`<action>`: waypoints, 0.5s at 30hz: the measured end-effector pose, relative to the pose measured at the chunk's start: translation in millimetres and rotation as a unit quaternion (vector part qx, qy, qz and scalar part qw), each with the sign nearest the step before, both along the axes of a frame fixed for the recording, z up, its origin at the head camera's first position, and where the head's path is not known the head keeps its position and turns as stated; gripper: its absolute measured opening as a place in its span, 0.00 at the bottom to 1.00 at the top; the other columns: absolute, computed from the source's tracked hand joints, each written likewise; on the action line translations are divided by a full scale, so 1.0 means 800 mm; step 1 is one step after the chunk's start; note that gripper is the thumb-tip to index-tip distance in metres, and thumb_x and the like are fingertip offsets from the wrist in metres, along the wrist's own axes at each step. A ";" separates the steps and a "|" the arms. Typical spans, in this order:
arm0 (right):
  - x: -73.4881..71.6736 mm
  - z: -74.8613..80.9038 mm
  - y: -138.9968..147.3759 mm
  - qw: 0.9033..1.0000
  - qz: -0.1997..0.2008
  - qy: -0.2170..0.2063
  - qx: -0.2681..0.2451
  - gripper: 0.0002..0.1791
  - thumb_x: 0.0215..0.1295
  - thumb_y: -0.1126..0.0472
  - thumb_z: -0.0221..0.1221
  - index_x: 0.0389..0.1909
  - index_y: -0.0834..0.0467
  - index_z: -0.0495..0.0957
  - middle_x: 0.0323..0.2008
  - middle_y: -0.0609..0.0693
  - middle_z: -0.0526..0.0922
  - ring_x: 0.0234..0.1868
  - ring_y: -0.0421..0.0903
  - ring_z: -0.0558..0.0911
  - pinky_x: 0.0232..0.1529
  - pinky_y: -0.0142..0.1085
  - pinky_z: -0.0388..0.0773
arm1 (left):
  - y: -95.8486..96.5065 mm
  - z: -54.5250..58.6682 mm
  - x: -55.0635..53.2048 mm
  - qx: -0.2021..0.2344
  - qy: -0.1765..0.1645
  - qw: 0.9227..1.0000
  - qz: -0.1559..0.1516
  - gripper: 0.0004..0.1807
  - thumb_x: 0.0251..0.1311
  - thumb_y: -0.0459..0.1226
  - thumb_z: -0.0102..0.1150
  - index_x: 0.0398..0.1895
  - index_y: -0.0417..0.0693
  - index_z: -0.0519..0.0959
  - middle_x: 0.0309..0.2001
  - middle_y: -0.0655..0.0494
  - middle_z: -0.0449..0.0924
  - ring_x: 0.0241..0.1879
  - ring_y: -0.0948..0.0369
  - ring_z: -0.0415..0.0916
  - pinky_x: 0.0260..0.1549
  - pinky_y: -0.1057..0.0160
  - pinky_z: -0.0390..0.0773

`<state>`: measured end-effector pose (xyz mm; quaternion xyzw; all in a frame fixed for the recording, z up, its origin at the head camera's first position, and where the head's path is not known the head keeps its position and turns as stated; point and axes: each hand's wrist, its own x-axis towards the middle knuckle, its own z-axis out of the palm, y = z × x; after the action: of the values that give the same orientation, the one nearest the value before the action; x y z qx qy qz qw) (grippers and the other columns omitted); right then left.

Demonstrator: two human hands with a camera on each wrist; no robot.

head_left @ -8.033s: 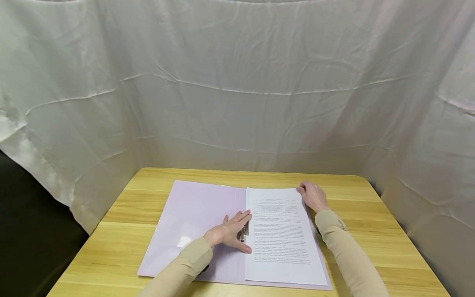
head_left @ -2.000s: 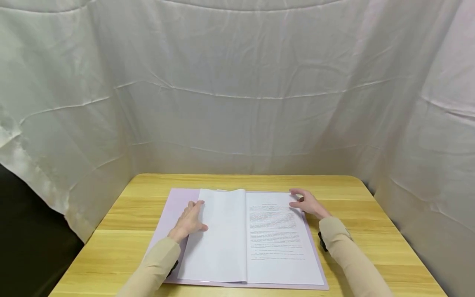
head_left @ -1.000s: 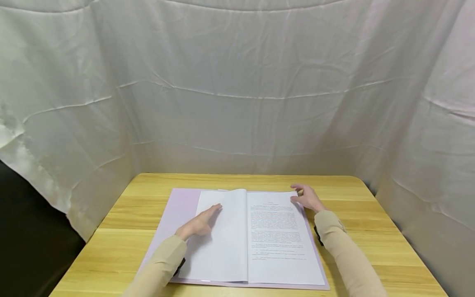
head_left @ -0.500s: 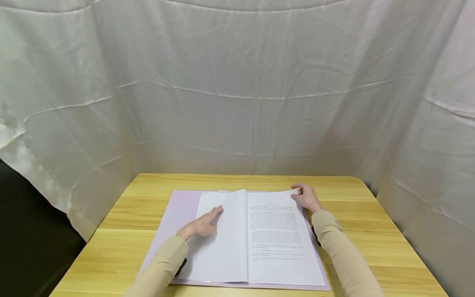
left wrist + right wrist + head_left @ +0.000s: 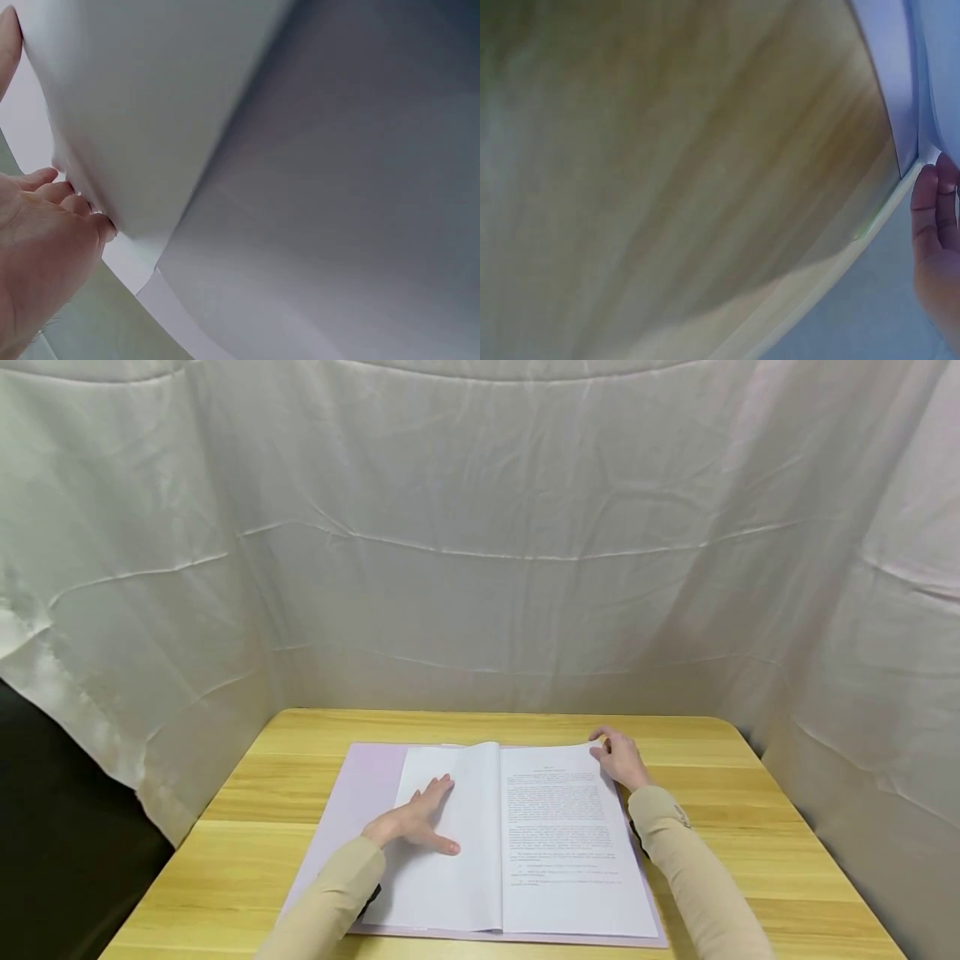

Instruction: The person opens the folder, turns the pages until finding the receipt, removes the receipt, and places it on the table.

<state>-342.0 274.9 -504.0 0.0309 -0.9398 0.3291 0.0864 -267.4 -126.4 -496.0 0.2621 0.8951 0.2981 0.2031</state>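
A lilac folder (image 5: 369,781) lies spread on the table with a stack of paper in it. A blank-looking sheet (image 5: 457,893) is turned over to the left, and a printed page (image 5: 573,906) faces up on the right. My left hand (image 5: 416,822) rests on the turned sheet, fingers straight and thumb spread apart; in the left wrist view its fingertips (image 5: 106,225) press against the paper. At the upper right corner of the printed page, my right hand (image 5: 622,762) pinches the slightly raised sheet. The right wrist view has those fingers (image 5: 925,199) at the paper's edge.
The wooden table (image 5: 750,827) extends on both sides of the folder and behind it. A pale cloth curtain (image 5: 487,610) hangs round the back and sides. Dark material (image 5: 60,827) shows at the far left.
Over the last seconds the top sheet has been turned to the left. My left hand has moved rightward on it and spread its thumb; my right hand has come onto the page's upper corner.
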 end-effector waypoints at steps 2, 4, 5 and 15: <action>0.000 -0.001 0.000 1.000 0.003 0.009 0.004 0.10 0.68 0.67 0.58 0.48 0.62 0.76 0.23 0.51 0.66 0.26 0.46 0.66 0.32 0.36 0.59 | 0.000 -0.001 0.000 -0.002 0.004 1.000 -0.002 0.64 0.51 0.48 0.76 0.78 0.29 0.42 0.80 0.31 0.36 0.80 0.36 0.33 0.77 0.34 0.38; 0.000 -0.001 0.001 1.000 0.004 0.017 0.007 0.08 0.68 0.67 0.58 0.46 0.62 0.75 0.22 0.51 0.67 0.26 0.46 0.67 0.31 0.36 0.59 | 0.000 -0.002 -0.001 -0.003 0.005 1.000 -0.002 0.65 0.51 0.49 0.76 0.78 0.29 0.42 0.81 0.31 0.36 0.80 0.37 0.33 0.77 0.34 0.38; 0.000 -0.002 0.001 1.000 0.002 0.019 0.007 0.06 0.69 0.66 0.57 0.45 0.61 0.75 0.22 0.50 0.67 0.26 0.46 0.67 0.31 0.36 0.60 | 0.000 -0.002 -0.001 -0.004 0.005 1.000 -0.002 0.65 0.51 0.49 0.76 0.78 0.29 0.42 0.81 0.32 0.36 0.80 0.37 0.33 0.77 0.34 0.38; 0.006 0.002 0.001 0.999 -0.035 0.012 0.000 0.07 0.73 0.60 0.56 0.40 0.61 0.75 0.37 0.61 0.82 0.39 0.55 0.78 0.42 0.44 0.71 | 0.001 -0.004 0.000 -0.005 0.007 1.000 0.003 0.65 0.50 0.49 0.77 0.78 0.30 0.42 0.81 0.32 0.37 0.80 0.37 0.34 0.77 0.34 0.38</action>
<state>-337.4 275.6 -502.6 0.0015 -0.9393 0.3255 0.1089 -267.7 -125.9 -498.9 0.2606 0.8988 0.2923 0.1968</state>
